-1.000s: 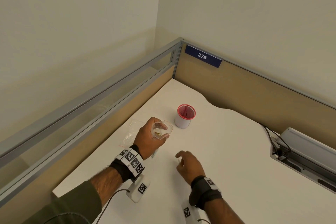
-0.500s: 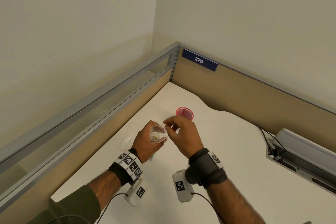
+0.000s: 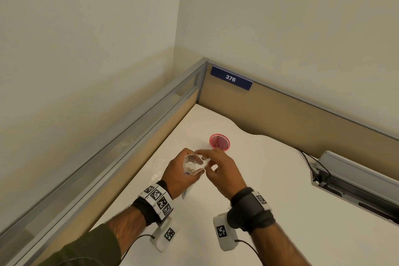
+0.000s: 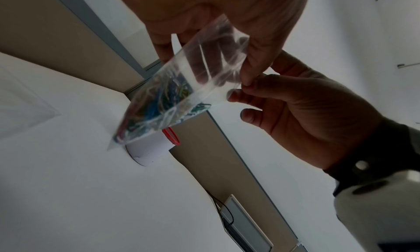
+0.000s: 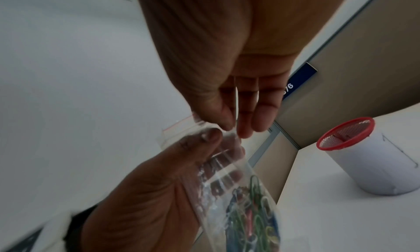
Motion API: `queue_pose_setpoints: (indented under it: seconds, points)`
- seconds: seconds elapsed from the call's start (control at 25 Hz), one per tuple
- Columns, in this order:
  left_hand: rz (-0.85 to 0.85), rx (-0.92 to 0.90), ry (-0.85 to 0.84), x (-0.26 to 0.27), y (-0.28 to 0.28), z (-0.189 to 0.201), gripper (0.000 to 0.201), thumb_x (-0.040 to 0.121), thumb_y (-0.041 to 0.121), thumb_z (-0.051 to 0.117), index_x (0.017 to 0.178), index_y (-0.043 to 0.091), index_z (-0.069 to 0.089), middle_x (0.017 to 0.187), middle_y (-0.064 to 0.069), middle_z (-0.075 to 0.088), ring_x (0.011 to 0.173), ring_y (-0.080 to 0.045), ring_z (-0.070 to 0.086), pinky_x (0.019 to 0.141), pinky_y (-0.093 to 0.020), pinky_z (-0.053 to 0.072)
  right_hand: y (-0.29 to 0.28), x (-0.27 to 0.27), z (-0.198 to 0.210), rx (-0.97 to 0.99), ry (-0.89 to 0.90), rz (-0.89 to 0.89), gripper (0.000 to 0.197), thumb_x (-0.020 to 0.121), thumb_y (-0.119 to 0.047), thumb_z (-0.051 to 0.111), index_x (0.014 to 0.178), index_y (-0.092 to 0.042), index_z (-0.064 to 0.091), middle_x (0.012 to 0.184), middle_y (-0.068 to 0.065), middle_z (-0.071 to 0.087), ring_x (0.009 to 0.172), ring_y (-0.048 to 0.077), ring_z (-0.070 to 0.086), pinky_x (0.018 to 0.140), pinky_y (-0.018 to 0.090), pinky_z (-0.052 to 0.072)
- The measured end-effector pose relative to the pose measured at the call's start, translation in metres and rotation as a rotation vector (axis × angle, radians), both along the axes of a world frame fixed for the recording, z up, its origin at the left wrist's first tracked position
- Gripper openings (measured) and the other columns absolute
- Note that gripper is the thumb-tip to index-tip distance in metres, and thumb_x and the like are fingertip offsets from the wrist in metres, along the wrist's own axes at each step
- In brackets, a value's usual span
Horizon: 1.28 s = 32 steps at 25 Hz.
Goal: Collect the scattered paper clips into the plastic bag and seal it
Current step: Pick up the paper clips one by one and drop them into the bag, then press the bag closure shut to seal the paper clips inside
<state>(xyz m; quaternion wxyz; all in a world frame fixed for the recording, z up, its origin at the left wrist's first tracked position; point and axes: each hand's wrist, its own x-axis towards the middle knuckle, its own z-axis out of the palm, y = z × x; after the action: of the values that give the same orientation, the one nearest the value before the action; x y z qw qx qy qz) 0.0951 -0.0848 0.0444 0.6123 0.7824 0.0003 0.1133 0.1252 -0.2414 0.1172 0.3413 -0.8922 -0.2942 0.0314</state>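
My left hand [image 3: 177,173] holds a small clear plastic bag [image 3: 195,165] upright above the white desk [image 3: 280,201], fingers wrapped behind it and thumb in front. Coloured paper clips [image 4: 159,101] lie bunched in the bag's lower half, seen too in the right wrist view as paper clips [image 5: 250,220]. My right hand [image 3: 222,170] pinches the bag's top edge between thumb and fingertips [image 5: 234,126], right next to the left thumb [image 5: 209,135]. No loose clips show on the desk.
A white cup with a red mesh top [image 3: 219,141] stands just beyond the hands. Another clear bag [image 3: 158,168] lies flat on the desk to the left. Partition walls [image 3: 280,114] close the corner. A grey cable box [image 3: 356,179] sits at the right.
My right hand rose from the desk to the bag's mouth and now pinches its top edge. The left hand kept holding the bag in about the same place.
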Motion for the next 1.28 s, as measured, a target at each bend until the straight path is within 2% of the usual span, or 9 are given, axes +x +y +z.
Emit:
queue_pose_setpoints:
  seconds: [0.28, 0.48, 0.64, 0.76, 0.84, 0.92, 1.04, 1.16, 1.28]
  points:
    - [-0.037, 0.031, 0.0, 0.004, 0.008, 0.012, 0.036, 0.083, 0.027, 0.077, 0.109, 0.022, 0.052, 0.105, 0.012, 0.067, 0.106, -0.003, 0.064, 0.079, -0.006, 0.05, 0.002, -0.006, 0.004, -0.026, -0.122, -0.022, 0.042, 0.087, -0.008, 0.063, 0.117, -0.038, 0.062, 0.112, -0.013, 0.055, 0.095, 0.006, 0.055, 0.082, 0.018, 0.051]
    - [0.017, -0.024, 0.0, 0.001, -0.016, 0.016, 0.038, 0.082, 0.023, 0.078, 0.111, 0.027, 0.052, 0.109, 0.012, 0.065, 0.109, -0.008, 0.062, 0.092, -0.024, 0.055, -0.017, 0.004, 0.009, -0.045, -0.133, -0.023, 0.016, 0.088, -0.017, 0.065, 0.097, -0.029, 0.072, 0.111, -0.011, 0.059, 0.096, 0.005, 0.055, 0.083, 0.015, 0.048]
    - [0.112, 0.004, 0.011, -0.004, -0.038, 0.014, 0.069, 0.079, 0.026, 0.081, 0.135, 0.031, 0.04, 0.133, 0.012, 0.055, 0.117, -0.008, 0.058, 0.097, -0.024, 0.052, -0.031, 0.007, 0.01, 0.006, -0.111, -0.094, 0.011, 0.089, -0.021, 0.064, 0.097, -0.023, 0.071, 0.104, -0.01, 0.062, 0.086, 0.007, 0.059, 0.083, 0.023, 0.054]
    - [0.225, 0.038, 0.009, -0.009, -0.052, 0.009, 0.082, 0.075, 0.028, 0.084, 0.14, 0.032, 0.034, 0.141, 0.013, 0.045, 0.118, -0.007, 0.054, 0.093, -0.019, 0.05, -0.036, 0.006, 0.007, -0.049, -0.074, -0.159, 0.013, 0.09, -0.027, 0.062, 0.101, -0.024, 0.069, 0.109, -0.01, 0.061, 0.085, 0.007, 0.058, 0.084, 0.022, 0.053]
    - [0.285, 0.088, -0.024, -0.012, -0.056, 0.007, 0.076, 0.075, 0.028, 0.084, 0.135, 0.034, 0.038, 0.138, 0.011, 0.045, 0.113, -0.009, 0.055, 0.087, -0.016, 0.051, -0.036, 0.006, 0.005, -0.066, -0.066, -0.2, 0.014, 0.091, -0.029, 0.061, 0.102, -0.025, 0.068, 0.112, -0.01, 0.061, 0.085, 0.008, 0.058, 0.085, 0.023, 0.053]
    - [0.273, 0.153, -0.068, -0.014, -0.057, 0.008, 0.056, 0.079, 0.027, 0.081, 0.124, 0.038, 0.048, 0.138, 0.007, 0.046, 0.113, -0.011, 0.056, 0.085, -0.013, 0.051, -0.037, 0.006, 0.003, -0.059, -0.062, -0.227, 0.014, 0.091, -0.029, 0.06, 0.103, -0.024, 0.067, 0.113, -0.008, 0.061, 0.088, 0.01, 0.06, 0.087, 0.026, 0.053]
    - [0.238, 0.208, -0.095, -0.014, -0.051, 0.016, 0.024, 0.085, 0.021, 0.076, 0.101, 0.034, 0.063, 0.136, 0.007, 0.051, 0.111, -0.008, 0.059, 0.09, -0.022, 0.056, -0.036, 0.003, 0.0, -0.046, -0.059, -0.222, 0.014, 0.092, -0.031, 0.058, 0.102, -0.024, 0.066, 0.112, -0.007, 0.061, 0.093, 0.012, 0.061, 0.089, 0.028, 0.053]
    - [0.169, 0.199, -0.106, -0.015, -0.041, 0.028, 0.023, 0.088, 0.013, 0.072, 0.09, 0.034, 0.063, 0.13, 0.011, 0.055, 0.104, 0.0, 0.062, 0.089, -0.026, 0.058, -0.037, 0.004, -0.002, -0.049, -0.054, -0.163, 0.015, 0.091, -0.033, 0.059, 0.102, -0.024, 0.065, 0.113, -0.006, 0.059, 0.097, 0.012, 0.058, 0.09, 0.024, 0.05]
    - [0.024, 0.13, -0.091, -0.015, -0.025, 0.034, 0.02, 0.087, 0.008, 0.071, 0.089, 0.028, 0.067, 0.13, 0.01, 0.057, 0.105, -0.009, 0.065, 0.088, -0.028, 0.058, -0.049, 0.014, 0.0, -0.132, -0.013, -0.011, 0.019, 0.088, -0.034, 0.063, 0.105, -0.025, 0.065, 0.12, -0.007, 0.056, 0.11, 0.011, 0.051, 0.095, 0.021, 0.04]
